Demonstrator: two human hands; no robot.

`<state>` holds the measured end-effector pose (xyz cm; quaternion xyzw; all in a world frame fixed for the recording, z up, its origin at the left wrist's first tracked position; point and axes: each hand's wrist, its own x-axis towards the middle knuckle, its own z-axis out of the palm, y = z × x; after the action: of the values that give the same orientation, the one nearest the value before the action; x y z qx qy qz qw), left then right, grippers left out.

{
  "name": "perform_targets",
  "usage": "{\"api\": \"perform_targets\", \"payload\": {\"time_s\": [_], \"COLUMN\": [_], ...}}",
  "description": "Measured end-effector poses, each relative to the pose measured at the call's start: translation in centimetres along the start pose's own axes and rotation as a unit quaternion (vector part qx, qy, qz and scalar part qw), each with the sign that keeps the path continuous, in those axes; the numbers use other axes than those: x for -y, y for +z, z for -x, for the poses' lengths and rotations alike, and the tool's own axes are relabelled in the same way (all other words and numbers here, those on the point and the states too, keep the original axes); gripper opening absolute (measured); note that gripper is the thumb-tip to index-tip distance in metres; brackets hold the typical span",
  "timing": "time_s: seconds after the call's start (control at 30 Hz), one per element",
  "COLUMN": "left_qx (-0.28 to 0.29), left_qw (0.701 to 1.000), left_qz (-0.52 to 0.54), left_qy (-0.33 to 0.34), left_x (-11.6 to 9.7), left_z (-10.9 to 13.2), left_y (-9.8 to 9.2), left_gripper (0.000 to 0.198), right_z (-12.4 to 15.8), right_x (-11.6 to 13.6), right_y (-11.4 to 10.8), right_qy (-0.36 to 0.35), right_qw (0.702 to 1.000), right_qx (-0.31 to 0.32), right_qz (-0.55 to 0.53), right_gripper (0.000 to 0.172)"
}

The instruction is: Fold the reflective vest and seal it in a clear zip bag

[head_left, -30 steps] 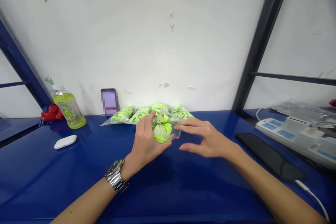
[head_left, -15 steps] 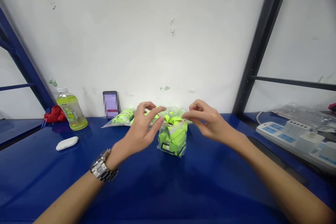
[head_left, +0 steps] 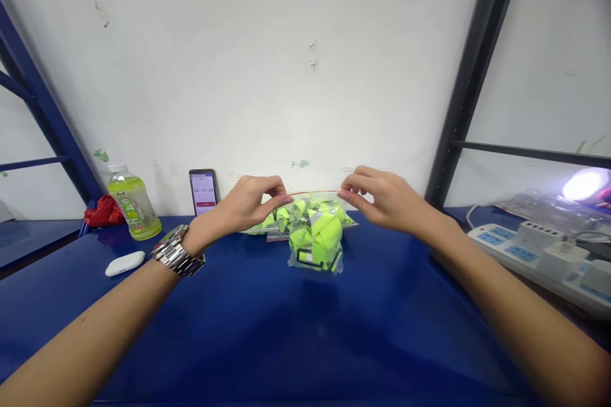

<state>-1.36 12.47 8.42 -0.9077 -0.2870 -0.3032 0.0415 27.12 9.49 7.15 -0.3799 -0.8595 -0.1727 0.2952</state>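
A clear zip bag (head_left: 316,238) with folded neon-yellow fabric inside hangs or stands above the blue table, its red-lined mouth stretched straight. My left hand (head_left: 260,200) pinches the left corner of that mouth between thumb and fingers. At the opposite corner, my right hand (head_left: 377,199) pinches the edge the same way. Black trim and a pale strip show on the fabric near the bag's bottom. Behind it lie more bags of neon-yellow fabric (head_left: 267,222), partly hidden by the front bag and my left hand.
On the left are a bottle of yellow-green drink (head_left: 136,203), a red crumpled item (head_left: 104,211) and a white earphone case (head_left: 125,263). A phone showing a timer (head_left: 203,192) leans on the wall. White power strips (head_left: 539,254) lie at right, beside a dark metal post (head_left: 461,108).
My left hand has closed from spread fingers onto the bag's left corner. The bag's mouth, bunched before, is now pulled up and taut between both hands.
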Motion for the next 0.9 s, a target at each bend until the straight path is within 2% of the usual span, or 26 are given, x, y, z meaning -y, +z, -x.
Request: {"api": "perform_targets", "payload": {"time_s": [0.07, 0.17, 0.33, 0.47, 0.53, 0.6, 0.67, 0.8, 0.9], "left_qx": [-0.001, 0.026, 0.060, 0.058, 0.052, 0.048, 0.044, 0.036, 0.041], "left_qw": [0.998, 0.990, 0.989, 0.990, 0.992, 0.993, 0.995, 0.997, 0.997], "left_qz": [0.051, 0.128, 0.129, 0.122, 0.116, 0.104, 0.086, 0.070, 0.069], "left_qy": [-0.024, -0.048, -0.050, -0.040, -0.026, -0.009, 0.003, 0.008, 0.020], "left_x": [-0.2, -0.5, -0.6, -1.4, -2.0, -2.5, -2.9, -2.9, -3.0], "left_z": [0.0, 0.3, 0.9, 0.9, 0.7, 0.5, 0.4, 0.7, 1.0], "left_y": [0.2, 0.5, 1.3, 1.7, 1.6, 1.5, 1.3, 1.3, 1.3], "left_gripper": [0.030, 0.029, 0.021, 0.020, 0.017, 0.015, 0.012, 0.011, 0.011], "right_z": [-0.1, 0.2, 1.2, 1.4, 1.1, 0.7, 0.2, -0.5, -0.9], "right_x": [-0.3, -0.6, -0.2, 1.2, 2.2, 3.1, 3.7, 4.3, 4.7], "right_y": [0.1, 0.7, 1.5, 1.4, 1.3, 1.3, 1.5, 1.6, 1.5], "right_qy": [-0.011, -0.020, 0.012, -0.014, -0.029, -0.033, -0.028, -0.009, -0.029], "right_qw": [0.999, 0.994, 0.975, 0.982, 0.990, 0.994, 0.993, 0.983, 0.971], "right_qx": [-0.003, 0.006, 0.037, 0.012, 0.007, 0.036, 0.085, 0.155, 0.209], "right_qz": [-0.036, -0.103, -0.217, -0.189, -0.138, -0.096, -0.079, -0.096, -0.115], "right_gripper": [0.023, 0.020, 0.019, 0.025, 0.039, 0.053, 0.055, 0.041, 0.031]}}
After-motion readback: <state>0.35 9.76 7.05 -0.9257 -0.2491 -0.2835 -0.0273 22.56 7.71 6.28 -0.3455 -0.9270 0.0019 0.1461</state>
